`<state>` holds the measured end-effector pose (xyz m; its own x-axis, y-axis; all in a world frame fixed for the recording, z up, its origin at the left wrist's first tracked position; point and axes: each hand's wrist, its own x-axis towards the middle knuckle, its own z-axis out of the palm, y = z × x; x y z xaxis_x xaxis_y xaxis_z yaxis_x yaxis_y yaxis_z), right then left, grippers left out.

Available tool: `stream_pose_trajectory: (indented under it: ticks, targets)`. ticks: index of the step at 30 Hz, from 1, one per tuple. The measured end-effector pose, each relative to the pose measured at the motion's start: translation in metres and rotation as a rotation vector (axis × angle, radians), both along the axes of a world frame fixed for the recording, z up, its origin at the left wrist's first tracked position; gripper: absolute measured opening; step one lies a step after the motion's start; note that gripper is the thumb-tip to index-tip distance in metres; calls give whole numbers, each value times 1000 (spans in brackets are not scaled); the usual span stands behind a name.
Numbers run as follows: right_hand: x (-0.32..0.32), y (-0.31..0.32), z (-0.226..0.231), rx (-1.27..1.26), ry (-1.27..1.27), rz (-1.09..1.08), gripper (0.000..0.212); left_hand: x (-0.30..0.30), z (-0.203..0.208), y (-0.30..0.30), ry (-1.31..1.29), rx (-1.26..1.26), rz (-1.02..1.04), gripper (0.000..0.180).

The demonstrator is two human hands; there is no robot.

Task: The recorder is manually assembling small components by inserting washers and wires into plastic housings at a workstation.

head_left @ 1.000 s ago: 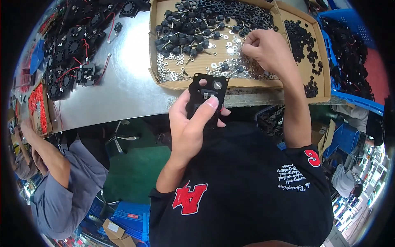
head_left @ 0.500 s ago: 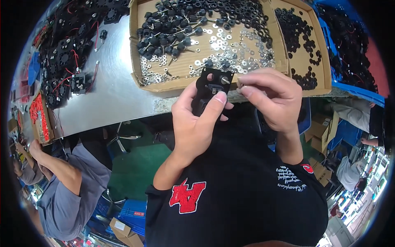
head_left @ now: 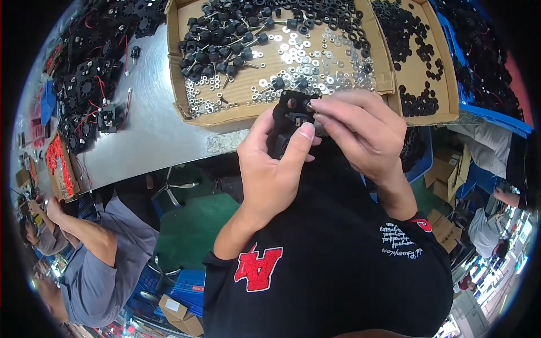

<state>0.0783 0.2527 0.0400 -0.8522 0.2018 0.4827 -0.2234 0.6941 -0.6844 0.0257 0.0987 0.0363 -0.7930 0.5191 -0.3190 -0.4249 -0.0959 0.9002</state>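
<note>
My left hand (head_left: 269, 174) holds a small black panel part (head_left: 285, 108) upright, its thumb pressed on the lower front. A round hole shows near the panel's top. Close against the upper right of the panel, my right hand (head_left: 369, 132) pinches with thumb and forefinger at the threaded post there. Whatever small piece lies between these fingertips is hidden. Just beyond both hands is a cardboard tray (head_left: 239, 115) holding black knobs with metal studs (head_left: 211, 50), silver washers and nuts (head_left: 296, 59), and black rings (head_left: 344, 19).
A second cardboard tray (head_left: 447, 67) with small black discs adjoins on the right, beside a blue crate (head_left: 490, 124). Black fan units with red wires (head_left: 84, 84) cover the metal table's left part. A co-worker in a grey shirt (head_left: 121, 236) sits at the left, near a box of red pieces (head_left: 59, 169).
My right fingertips have moved left from just beside the panel onto its threaded post, covering it. The left hand keeps its hold. The view has shifted slightly.
</note>
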Motion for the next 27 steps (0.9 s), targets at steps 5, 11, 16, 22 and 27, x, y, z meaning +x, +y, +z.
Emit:
stream_pose_trajectory:
  ticks: [5,11,16,22,27]
  targets:
    - [1,-6,-1,156,59,-47,28,0,4,-1,-9,-6,19,33]
    - [-1,-4,-9,239,121,-48,28,-8,2,-5,-27,-9,-27,31]
    - [-1,0,-7,319,147,-19,27,-7,5,-5,-52,-12,-56,30]
    - [-4,-11,2,314,-5,-105,15,1,-16,-6,344,-252,16,37]
    - [-2,-16,0,145,-163,-139,8,3,-13,-4,585,-347,4,43]
